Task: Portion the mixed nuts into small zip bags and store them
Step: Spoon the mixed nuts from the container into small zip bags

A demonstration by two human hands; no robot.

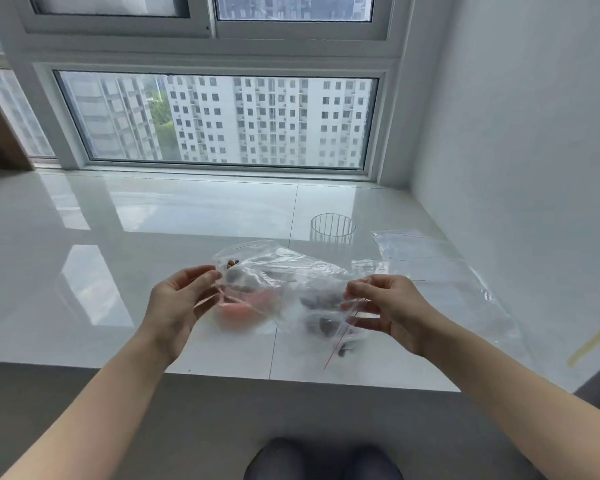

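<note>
A clear zip bag (284, 271) is stretched between both hands above the white sill (153, 237). My left hand (181, 303) pinches its left edge, where a few brown nuts (232, 262) show inside. My right hand (385, 306) pinches the right side near a red zip strip (340, 337). Dark nuts (321, 323) lie blurred behind the plastic. A pink bowl (238, 308) sits on the sill under the bag, partly hidden by it.
A clear ribbed glass cup (333, 228) stands behind the bag. More clear plastic bags (430, 261) lie at the right, close to the white wall (516, 168). The sill's front edge (291, 379) runs just below my hands. A window closes the back.
</note>
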